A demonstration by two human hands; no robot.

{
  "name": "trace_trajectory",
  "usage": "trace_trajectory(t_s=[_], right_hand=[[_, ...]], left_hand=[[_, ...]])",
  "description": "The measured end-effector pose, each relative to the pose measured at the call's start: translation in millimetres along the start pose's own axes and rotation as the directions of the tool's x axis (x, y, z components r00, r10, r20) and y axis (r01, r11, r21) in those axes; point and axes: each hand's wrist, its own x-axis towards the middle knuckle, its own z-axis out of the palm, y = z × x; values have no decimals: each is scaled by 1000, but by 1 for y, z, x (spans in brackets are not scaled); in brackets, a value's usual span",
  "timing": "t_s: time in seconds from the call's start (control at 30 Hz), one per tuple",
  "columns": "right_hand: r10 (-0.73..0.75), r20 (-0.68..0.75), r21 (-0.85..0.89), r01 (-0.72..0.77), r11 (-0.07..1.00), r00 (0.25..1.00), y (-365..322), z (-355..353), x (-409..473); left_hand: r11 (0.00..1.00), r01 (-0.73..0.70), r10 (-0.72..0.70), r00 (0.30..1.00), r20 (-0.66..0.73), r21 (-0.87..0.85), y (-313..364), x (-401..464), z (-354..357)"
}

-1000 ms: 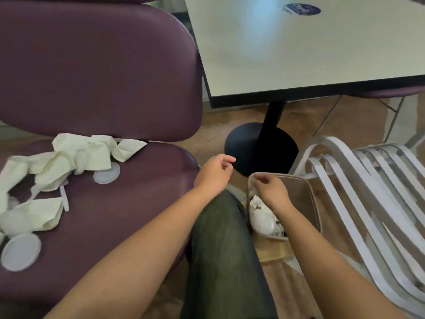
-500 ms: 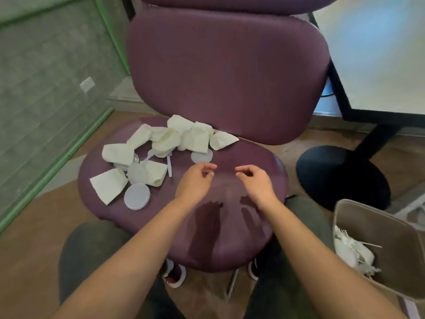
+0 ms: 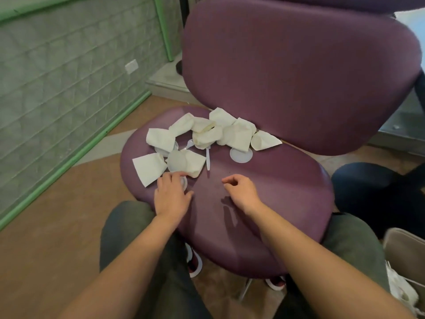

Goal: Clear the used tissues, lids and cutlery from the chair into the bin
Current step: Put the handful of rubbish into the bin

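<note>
Several crumpled white tissues (image 3: 216,132) lie heaped on the purple chair seat (image 3: 276,192), with round translucent lids (image 3: 241,154) and white plastic cutlery (image 3: 208,158) among them. My left hand (image 3: 172,194) lies flat on a lid at the pile's near left edge, fingers spread, beside a folded tissue (image 3: 149,168). My right hand (image 3: 241,191) hovers over the bare middle of the seat, fingers loosely curled, holding nothing. The beige bin (image 3: 404,252) stands on the floor at the lower right with white rubbish inside.
The chair's tall purple backrest (image 3: 299,72) rises behind the pile. A grey tiled wall with green trim (image 3: 76,155) runs along the left. A dark table base (image 3: 368,192) sits on the floor to the right. My knees flank the seat.
The view turned from the bin to the chair. My left hand moved left and down onto the lid at the pile's edge; my right hand stayed over the seat.
</note>
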Motion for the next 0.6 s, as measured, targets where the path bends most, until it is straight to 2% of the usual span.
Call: trace_trajectory(t_s=[0.13, 0.27, 0.33, 0.47, 0.6], right_hand=[[-55, 28, -74, 57, 996, 998, -22, 18, 14], [-122, 42, -59, 125, 990, 992, -47, 36, 30], [-142, 61, -83, 147, 986, 988, -59, 46, 39], [-159, 84, -232, 174, 957, 984, -77, 68, 58], [-103, 86, -428, 130, 895, 991, -84, 82, 68]], left_hand=[[996, -4, 6, 1000, -19, 89, -12, 6, 4], [994, -49, 55, 997, -60, 100, -18, 9, 5], [998, -45, 48, 996, -79, 47, -17, 8, 2], [986, 65, -84, 989, -123, -152, -16, 6, -15], [974, 114, -144, 979, -145, -196, -20, 5, -28]])
